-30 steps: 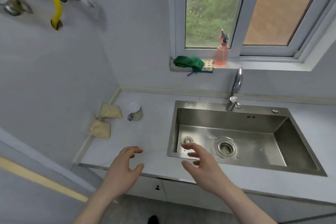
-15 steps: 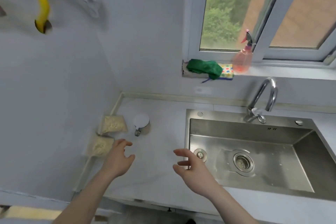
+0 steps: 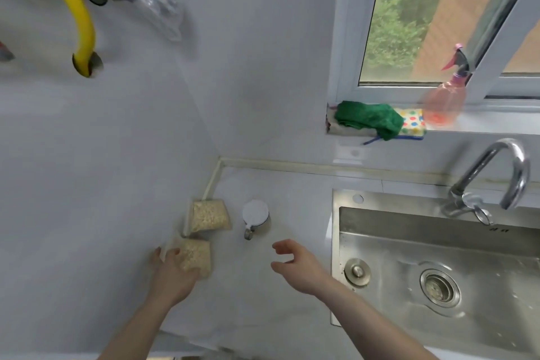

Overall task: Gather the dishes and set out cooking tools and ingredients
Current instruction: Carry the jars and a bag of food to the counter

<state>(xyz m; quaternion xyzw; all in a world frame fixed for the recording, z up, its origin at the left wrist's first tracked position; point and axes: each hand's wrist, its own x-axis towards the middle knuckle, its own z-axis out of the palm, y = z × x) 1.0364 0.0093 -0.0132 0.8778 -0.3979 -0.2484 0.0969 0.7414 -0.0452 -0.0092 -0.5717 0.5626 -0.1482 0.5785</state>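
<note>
Left hand grasps the nearer grain packet on the table; right hand hovers released near a metal cup.

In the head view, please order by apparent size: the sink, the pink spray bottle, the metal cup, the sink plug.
1. sink, though partly cut off by the frame
2. pink spray bottle
3. metal cup
4. sink plug, close to the cup, so this order is unsure

Left hand grips near grain bag — right hand hovers.
</note>
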